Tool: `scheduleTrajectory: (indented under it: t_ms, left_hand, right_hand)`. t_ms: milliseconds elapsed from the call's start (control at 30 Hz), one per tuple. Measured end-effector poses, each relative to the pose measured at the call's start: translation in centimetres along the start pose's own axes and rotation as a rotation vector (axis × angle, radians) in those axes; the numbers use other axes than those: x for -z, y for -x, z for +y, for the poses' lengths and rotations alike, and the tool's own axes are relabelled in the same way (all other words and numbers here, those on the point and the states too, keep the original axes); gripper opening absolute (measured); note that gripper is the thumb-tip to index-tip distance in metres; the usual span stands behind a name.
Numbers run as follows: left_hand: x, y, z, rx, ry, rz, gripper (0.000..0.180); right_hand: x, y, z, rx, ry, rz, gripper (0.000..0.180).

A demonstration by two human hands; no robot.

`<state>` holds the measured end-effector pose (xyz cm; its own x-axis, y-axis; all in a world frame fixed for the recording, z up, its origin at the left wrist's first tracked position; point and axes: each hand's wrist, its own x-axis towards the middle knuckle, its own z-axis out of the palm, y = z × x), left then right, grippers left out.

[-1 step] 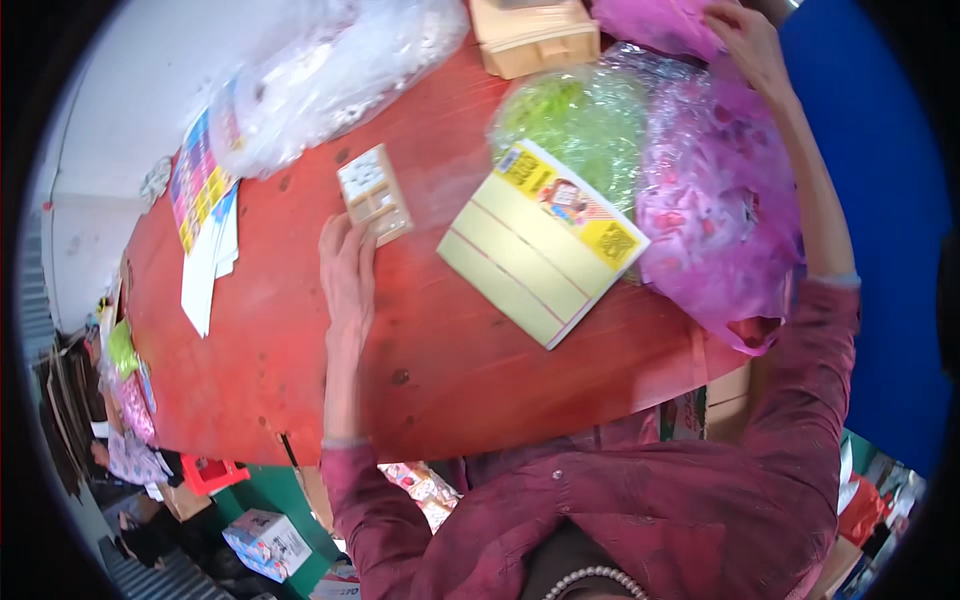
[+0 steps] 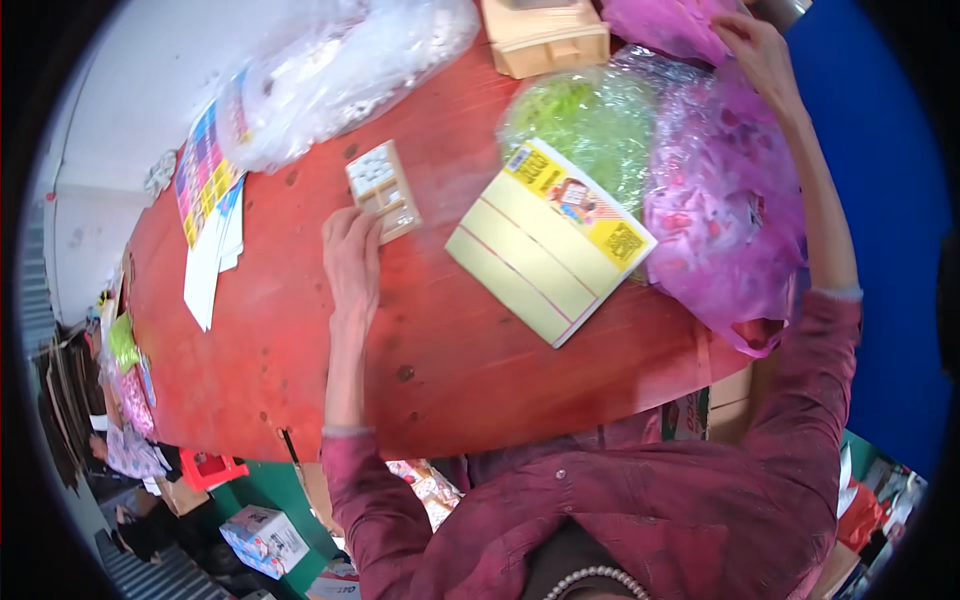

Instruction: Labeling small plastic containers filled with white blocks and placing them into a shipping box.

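A small cream tray (image 2: pixel 402 215) divided into compartments lies on the red table, with white pieces filling its far part. My left hand (image 2: pixel 352 255) is at the tray's near left edge, its fingers bent and pressed together on it; the fingertips are partly hidden. At the far right, my right hand (image 2: pixel 757 52) is stretched out and pinches the edge of a pink plastic bag (image 2: pixel 665 25). Below that arm lies a larger pink bag (image 2: pixel 725 220) with things inside. A stack of pale yellow printed cards (image 2: pixel 540 250) rests between my hands, partly over a clear bag of green pieces (image 2: pixel 580 120).
A clear bag of white pieces (image 2: pixel 350 85) sits at the far left, beside colourful printed sheets (image 2: pixel 210 200). A tan plastic box (image 2: pixel 550 45) stands at the back. On the right is a blue surface (image 2: pixel 880 200). Boxes and a red stool (image 2: pixel 212 468) are on the floor.
The whole view has shifted slightly, so the table and things on it appear a little to the right. Both hands stay at the same things.
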<state>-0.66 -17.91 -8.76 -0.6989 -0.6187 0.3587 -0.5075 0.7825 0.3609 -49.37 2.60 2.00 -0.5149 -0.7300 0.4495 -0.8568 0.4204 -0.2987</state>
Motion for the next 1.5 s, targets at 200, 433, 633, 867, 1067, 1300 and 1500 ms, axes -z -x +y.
scheduleTrajectory:
  t_ms: [200, 433, 633, 867, 1067, 1300, 1500]
  left_hand:
    - [-0.9, -3.1, -2.0, -0.093, -0.077, 0.094, 0.005]
    - [-1.4, -4.3, -2.3, -0.053, -0.035, -0.090, 0.007]
    - [0.4, -4.2, -2.5, -0.102, 0.015, -0.044, 0.008]
    - [2.7, -5.7, -4.6, 0.332, 0.209, 0.052, 0.008]
    - [0.7, -7.1, -5.8, 0.223, 0.283, 0.068, 0.006]
    - [2.5, -14.4, -5.3, 0.178, 0.248, 0.400, 0.011]
    - [3.2, -23.3, -16.1, 0.037, -0.133, 0.416, 0.033]
  right_hand:
    - [-0.1, 5.7, -6.3, -0.038, -0.279, -0.204, 0.020]
    - [-0.9, 9.8, -7.8, -0.037, -0.388, -0.333, 0.015]
    - [-1.1, 10.7, -8.3, -0.058, -0.375, -0.366, 0.010]
    - [-0.7, 11.0, -8.8, -0.105, -0.407, -0.380, 0.008]
    - [-0.7, 11.2, -8.7, -0.079, -0.421, -0.363, 0.006]
    - [0.5, 11.8, -8.5, -0.101, -0.395, -0.357, 0.008]
    - [1.4, 11.7, -8.0, 0.017, -0.307, -0.316, 0.011]
